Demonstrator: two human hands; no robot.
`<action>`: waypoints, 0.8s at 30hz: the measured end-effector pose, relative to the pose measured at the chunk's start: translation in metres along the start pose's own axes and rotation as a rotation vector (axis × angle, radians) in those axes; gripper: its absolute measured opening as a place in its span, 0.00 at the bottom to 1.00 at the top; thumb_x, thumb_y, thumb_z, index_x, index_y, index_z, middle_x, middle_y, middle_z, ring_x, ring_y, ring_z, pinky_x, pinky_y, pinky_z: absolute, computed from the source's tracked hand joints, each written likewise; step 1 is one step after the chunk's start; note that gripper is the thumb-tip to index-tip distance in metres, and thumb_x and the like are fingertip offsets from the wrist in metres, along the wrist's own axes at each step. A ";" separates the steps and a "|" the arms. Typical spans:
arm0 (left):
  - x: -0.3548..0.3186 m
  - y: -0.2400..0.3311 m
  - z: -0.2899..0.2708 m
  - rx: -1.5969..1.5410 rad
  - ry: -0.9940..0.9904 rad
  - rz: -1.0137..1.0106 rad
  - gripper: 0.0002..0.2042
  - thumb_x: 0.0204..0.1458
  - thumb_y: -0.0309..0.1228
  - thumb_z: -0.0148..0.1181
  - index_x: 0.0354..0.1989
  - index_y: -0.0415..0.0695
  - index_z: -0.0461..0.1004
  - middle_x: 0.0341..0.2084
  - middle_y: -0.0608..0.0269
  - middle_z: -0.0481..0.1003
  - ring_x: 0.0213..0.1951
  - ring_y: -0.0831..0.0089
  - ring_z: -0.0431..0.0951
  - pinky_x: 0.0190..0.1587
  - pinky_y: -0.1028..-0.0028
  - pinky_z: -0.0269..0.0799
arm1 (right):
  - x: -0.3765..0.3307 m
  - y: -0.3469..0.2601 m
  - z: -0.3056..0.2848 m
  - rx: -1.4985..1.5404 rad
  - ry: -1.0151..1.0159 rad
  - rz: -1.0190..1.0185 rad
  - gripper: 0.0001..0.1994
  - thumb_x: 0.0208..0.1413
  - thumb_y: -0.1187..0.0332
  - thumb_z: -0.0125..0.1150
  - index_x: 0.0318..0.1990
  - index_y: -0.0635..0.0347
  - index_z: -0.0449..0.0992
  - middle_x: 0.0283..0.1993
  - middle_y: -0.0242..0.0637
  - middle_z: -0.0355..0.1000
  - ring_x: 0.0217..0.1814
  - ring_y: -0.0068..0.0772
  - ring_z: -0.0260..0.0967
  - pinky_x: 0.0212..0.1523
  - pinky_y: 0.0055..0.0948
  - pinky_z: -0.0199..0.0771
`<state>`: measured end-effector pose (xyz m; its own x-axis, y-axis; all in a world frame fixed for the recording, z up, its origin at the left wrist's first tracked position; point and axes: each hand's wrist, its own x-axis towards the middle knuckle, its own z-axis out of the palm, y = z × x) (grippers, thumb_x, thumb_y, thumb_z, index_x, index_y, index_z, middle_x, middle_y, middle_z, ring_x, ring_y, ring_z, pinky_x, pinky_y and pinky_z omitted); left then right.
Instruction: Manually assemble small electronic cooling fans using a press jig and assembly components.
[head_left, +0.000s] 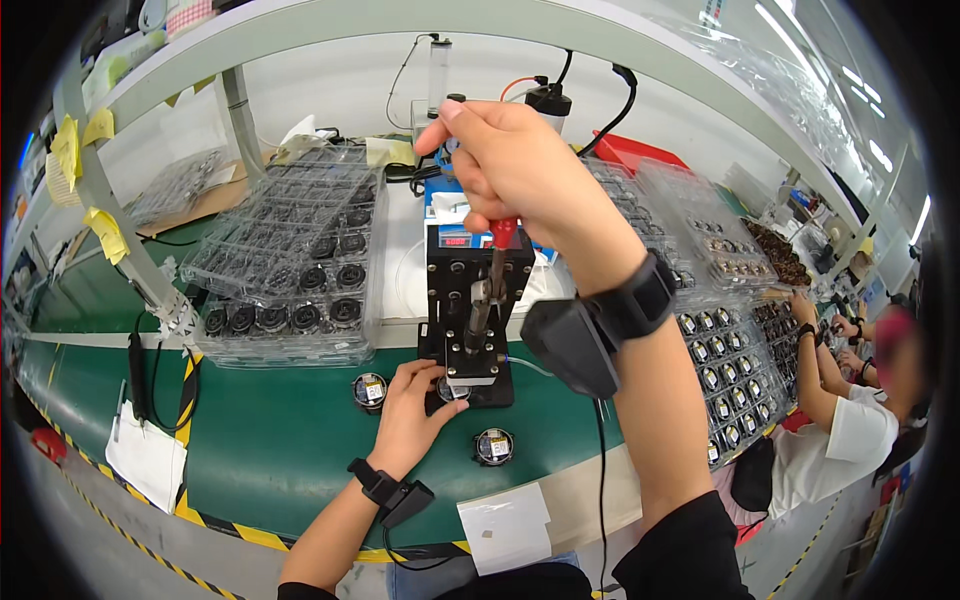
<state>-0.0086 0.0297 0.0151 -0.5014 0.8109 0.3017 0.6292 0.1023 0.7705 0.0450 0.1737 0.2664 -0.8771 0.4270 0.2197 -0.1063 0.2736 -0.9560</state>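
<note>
A black toggle press point(470, 320) stands upright on the green bench, with a metal lever arm at its front. My right hand point(525, 165) is raised above it, closed round the red lever handle point(503, 232), which is partly hidden by the fingers. Low at the press, my left hand point(408, 415) holds a small round module point(455, 388) between thumb and fingers, under the press head. Much of that module is covered by the head and fingers. One round module point(369, 391) lies left of my left hand, and another point(494, 447) lies to its right, nearer me.
Stacked clear trays point(290, 260) of round black parts stand at left, and more filled trays point(730, 370) at right. White paper point(505, 528) lies at the bench's front edge. A metal shelf beam point(400, 40) crosses overhead. Co-workers point(840, 430) sit at far right.
</note>
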 end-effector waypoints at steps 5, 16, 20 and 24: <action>0.008 0.002 0.014 0.213 0.130 0.061 0.25 0.40 0.37 0.71 0.43 0.34 0.72 0.45 0.56 0.69 0.44 0.63 0.70 0.45 0.68 0.69 | 0.013 0.014 0.000 0.037 0.042 -0.047 0.17 0.66 0.59 0.39 0.38 0.65 0.69 0.13 0.22 0.49 0.11 0.16 0.40 0.15 0.24 0.59; 0.024 -0.002 0.024 0.151 0.141 0.036 0.32 0.35 0.36 0.73 0.48 0.33 0.67 0.43 0.48 0.69 0.44 0.52 0.67 0.49 0.61 0.65 | 0.018 0.027 0.000 -0.021 0.219 -0.243 0.17 0.63 0.63 0.40 0.30 0.66 0.72 0.13 0.36 0.64 0.09 0.33 0.65 0.11 0.31 0.63; 0.031 -0.014 0.037 -0.155 0.038 -0.031 0.24 0.37 0.30 0.69 0.44 0.35 0.70 0.42 0.47 0.72 0.45 0.53 0.71 0.49 0.61 0.66 | 0.023 0.033 0.013 0.039 0.289 -0.339 0.15 0.60 0.67 0.41 0.27 0.66 0.72 0.19 0.44 0.69 0.10 0.41 0.66 0.13 0.36 0.66; 0.036 -0.008 0.038 0.156 -0.004 0.236 0.14 0.42 0.26 0.66 0.37 0.35 0.74 0.29 0.57 0.77 0.31 0.67 0.75 0.38 0.71 0.71 | 0.053 0.064 0.018 -0.229 0.661 -0.773 0.13 0.59 0.69 0.43 0.25 0.64 0.69 0.21 0.48 0.70 0.18 0.48 0.69 0.19 0.38 0.69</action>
<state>-0.0086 0.0800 -0.0016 -0.3276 0.8251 0.4603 0.8124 -0.0027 0.5831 -0.0167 0.1986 0.2138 -0.1692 0.4338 0.8850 -0.3775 0.8010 -0.4648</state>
